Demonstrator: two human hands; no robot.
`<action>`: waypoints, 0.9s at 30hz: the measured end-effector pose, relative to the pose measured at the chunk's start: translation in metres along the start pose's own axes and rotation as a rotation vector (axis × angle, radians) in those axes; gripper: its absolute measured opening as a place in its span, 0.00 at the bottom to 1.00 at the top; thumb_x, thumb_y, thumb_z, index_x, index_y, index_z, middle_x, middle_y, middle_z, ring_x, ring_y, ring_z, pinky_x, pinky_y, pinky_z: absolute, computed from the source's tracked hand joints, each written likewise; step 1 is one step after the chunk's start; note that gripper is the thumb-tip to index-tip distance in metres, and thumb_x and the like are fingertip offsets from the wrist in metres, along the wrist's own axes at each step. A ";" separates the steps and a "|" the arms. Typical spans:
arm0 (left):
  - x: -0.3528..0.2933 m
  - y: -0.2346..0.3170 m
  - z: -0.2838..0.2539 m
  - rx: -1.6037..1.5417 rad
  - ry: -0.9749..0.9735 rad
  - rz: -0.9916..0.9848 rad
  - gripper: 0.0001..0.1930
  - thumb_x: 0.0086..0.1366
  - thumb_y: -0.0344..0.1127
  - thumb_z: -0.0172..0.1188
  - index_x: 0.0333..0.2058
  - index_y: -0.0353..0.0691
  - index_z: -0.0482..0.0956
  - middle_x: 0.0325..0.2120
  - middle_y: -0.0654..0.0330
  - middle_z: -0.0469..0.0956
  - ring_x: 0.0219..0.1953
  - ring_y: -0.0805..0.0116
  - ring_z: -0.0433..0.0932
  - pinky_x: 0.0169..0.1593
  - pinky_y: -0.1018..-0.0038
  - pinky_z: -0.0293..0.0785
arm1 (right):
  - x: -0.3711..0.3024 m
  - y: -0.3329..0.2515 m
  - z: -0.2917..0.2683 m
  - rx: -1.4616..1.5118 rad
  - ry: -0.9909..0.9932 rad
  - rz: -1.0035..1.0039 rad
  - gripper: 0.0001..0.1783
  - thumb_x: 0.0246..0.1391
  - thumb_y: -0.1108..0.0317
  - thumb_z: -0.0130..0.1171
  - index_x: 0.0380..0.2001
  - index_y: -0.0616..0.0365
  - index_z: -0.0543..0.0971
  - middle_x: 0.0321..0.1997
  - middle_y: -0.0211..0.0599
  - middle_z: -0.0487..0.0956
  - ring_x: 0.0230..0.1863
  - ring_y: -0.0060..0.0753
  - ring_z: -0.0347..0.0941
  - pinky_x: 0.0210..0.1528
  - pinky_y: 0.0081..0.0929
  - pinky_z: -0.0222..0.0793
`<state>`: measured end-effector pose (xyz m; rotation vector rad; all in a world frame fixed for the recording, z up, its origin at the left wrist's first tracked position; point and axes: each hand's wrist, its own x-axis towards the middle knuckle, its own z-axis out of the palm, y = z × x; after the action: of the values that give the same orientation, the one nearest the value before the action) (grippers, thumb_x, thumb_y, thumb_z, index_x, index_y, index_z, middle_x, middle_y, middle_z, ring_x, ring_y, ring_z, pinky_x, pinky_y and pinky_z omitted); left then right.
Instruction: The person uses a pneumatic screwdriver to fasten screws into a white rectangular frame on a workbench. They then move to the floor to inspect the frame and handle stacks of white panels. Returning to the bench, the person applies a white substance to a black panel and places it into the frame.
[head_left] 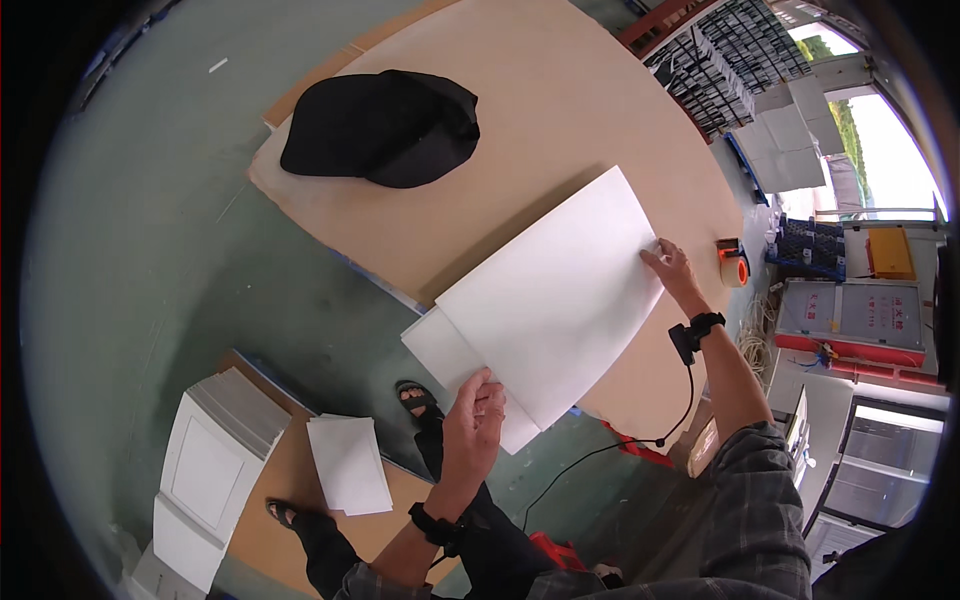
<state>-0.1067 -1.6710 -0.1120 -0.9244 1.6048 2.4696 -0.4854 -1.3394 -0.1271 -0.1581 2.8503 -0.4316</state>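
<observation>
A large white sheet of card (565,290) is held tilted over the near edge of the brown-topped table (560,90). A narrower white strip (440,350) sticks out along its lower left end; whether it is a flap or a second sheet I cannot tell. My left hand (473,430) grips that end, its fingers closed over the strip near the step in the edge. At the far right edge, my right hand (672,272) pinches the card between thumb and fingers. Each wrist wears a black strap with a small device.
On the table lies a black cap (385,130), and an orange tape dispenser (734,266) stands near its right edge. Lower left, a brown board (400,490) carries loose white sheets (350,465) and a thick stack of white cards (215,450). A black cable (600,450) hangs from my right wrist.
</observation>
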 end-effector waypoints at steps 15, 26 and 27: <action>0.016 0.006 0.046 -0.148 -0.108 0.002 0.10 0.76 0.36 0.59 0.46 0.35 0.74 0.29 0.61 0.77 0.31 0.77 0.70 0.39 0.71 0.74 | 0.025 0.055 -0.001 0.209 0.067 -0.121 0.43 0.64 0.48 0.66 0.69 0.70 0.68 0.64 0.58 0.78 0.66 0.50 0.74 0.68 0.40 0.68; -0.081 0.083 -0.088 -0.432 -0.344 -0.100 0.14 0.80 0.40 0.55 0.54 0.36 0.72 0.31 0.66 0.71 0.33 0.77 0.66 0.41 0.72 0.68 | -0.086 -0.131 -0.071 0.361 -0.276 -0.228 0.34 0.75 0.47 0.51 0.73 0.59 0.68 0.71 0.43 0.72 0.68 0.38 0.71 0.70 0.34 0.66; -0.094 0.084 -0.113 -0.447 -0.284 -0.052 0.14 0.80 0.39 0.55 0.55 0.36 0.71 0.32 0.67 0.72 0.34 0.78 0.66 0.42 0.72 0.68 | -0.111 -0.176 -0.069 0.306 -0.277 -0.313 0.35 0.75 0.46 0.50 0.72 0.60 0.68 0.71 0.43 0.73 0.67 0.36 0.71 0.68 0.33 0.67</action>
<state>-0.0086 -1.7808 -0.0274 -0.5952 0.9515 2.8185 -0.3844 -1.4712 0.0159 -0.5609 2.4558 -0.8305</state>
